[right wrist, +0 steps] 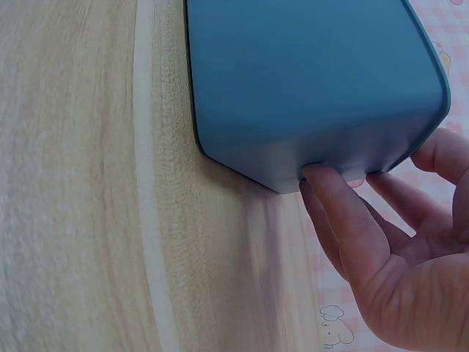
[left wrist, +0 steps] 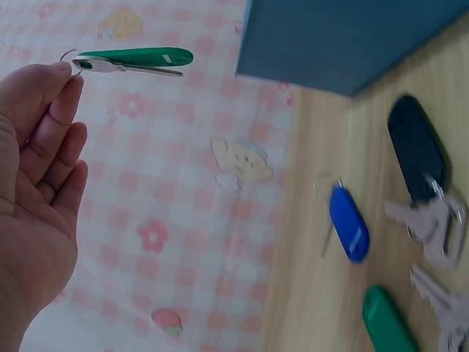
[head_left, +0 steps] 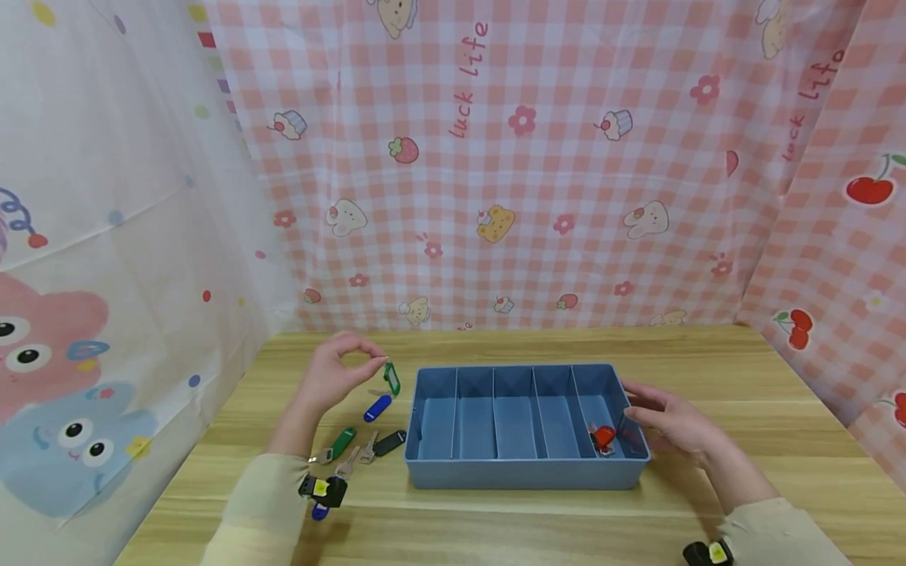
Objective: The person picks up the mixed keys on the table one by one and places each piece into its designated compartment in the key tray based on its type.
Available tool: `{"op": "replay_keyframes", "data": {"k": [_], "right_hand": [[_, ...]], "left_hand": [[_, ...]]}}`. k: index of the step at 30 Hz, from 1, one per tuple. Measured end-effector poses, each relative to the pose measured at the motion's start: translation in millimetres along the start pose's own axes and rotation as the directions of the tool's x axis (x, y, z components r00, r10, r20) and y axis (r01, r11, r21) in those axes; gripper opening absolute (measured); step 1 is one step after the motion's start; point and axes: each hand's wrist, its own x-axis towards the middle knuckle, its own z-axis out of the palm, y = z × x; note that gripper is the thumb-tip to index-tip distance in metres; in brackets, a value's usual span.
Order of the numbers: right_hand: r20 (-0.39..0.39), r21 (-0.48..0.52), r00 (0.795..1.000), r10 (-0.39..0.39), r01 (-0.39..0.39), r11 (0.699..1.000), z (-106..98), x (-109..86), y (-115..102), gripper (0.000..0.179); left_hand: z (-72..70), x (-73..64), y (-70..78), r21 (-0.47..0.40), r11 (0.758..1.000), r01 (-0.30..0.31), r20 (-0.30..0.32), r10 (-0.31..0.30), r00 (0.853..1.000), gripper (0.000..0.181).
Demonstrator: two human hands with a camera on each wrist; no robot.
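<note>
Behind light wood-grain table (head_left: 538,519), pink checked cloth (head_left: 524,165). Pinched by its ring in left hand (head_left: 333,375): green plastic key tag (left wrist: 135,56) with silver key (left wrist: 102,65), raised left of blue five-compartment plastic tray (head_left: 524,475), held at its right wall by right hand (head_left: 678,426), thumb at rim.

We see a plain cream left sleeve (head_left: 258,503) and a matching right sleeve (head_left: 778,536), both long. Near their ends we make out a black left block (head_left: 334,494) and black right block (head_left: 697,554), each bearing a yellow patch (head_left: 321,487).
</note>
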Motion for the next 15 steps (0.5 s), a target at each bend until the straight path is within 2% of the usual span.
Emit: {"op": "replay_keyframes", "data": {"k": [4, 15], "right_hand": [[-0.002, 0.000, 1.000, 0.002, -0.002, 1.000, 0, 0.1, 0, 0.066], [0.002, -0.011, 1.000, 0.009, -0.009, 1.000, -1, 0.5, 0, 0.065]], "left_hand": [[6.9, 5.2, 11.1, -0.028, 0.999, -0.031, 0.010, 0.031, 0.999, 0.010], [31.4, 14.8, 29.7, -0.072, 0.997, -0.042, 0.054, 0.046, 0.997, 0.005]]}}
